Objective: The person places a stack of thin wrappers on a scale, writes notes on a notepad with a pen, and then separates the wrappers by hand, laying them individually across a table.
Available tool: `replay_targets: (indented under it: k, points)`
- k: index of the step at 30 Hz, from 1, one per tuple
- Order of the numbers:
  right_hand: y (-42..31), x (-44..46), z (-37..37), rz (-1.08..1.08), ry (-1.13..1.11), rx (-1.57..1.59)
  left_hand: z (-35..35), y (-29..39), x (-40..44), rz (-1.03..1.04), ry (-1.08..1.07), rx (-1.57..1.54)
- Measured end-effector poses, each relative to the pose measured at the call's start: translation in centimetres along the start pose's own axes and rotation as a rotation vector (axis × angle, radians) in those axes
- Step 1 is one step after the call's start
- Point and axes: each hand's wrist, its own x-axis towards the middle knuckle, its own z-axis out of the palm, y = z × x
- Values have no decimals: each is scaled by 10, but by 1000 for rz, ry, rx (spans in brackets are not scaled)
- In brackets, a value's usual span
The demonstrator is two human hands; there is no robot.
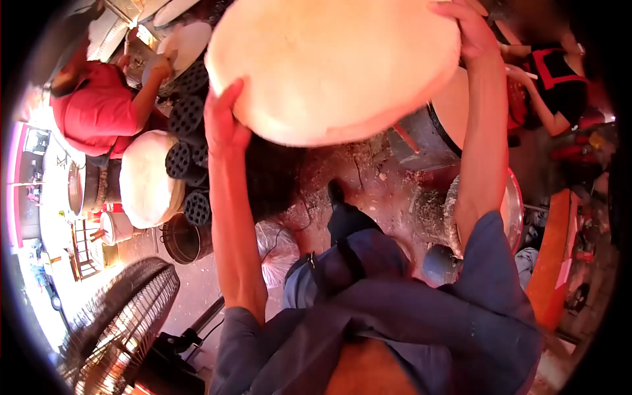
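Note:
A large round pale disc (329, 66), which looks like a thick flatbread, fills the top middle of the head view, and its top edge runs out of the frame. My left hand (227, 122) grips its lower left edge, with the thumb on the face towards me and the fingers mostly hidden. At its upper right edge, my right hand (466, 29) holds the rim, fingers partly out of sight behind it. Both arms are stretched forward, and the disc is raised in front of me. What lies directly behind it is hidden.
Black honeycomb coal briquettes (187, 115) are stacked left of my left arm. Beyond stand a pale round slab (148, 178) and a person in red (99, 105) at another disc. A fan (125, 322) is at lower left, a dark bucket (183, 237) nearby. Another person (559, 79) is at right.

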Motion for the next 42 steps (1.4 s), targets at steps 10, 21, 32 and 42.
replay_targets:
  k: [10, 21, 32, 42]
  points:
    - [276, 71, -185, 559, 394, -72, -58, -134, 121, -321, 501, 296]
    - [254, -71, -105, 649, 307, -905, -36, -157, 6, -311, 521, 427]
    - [145, -67, -51, 866, 148, -570, 11, -200, -13, -536, 74, -450]
    - [243, -99, -89, 698, 154, -894, 19, -192, 40, -287, 343, -534]
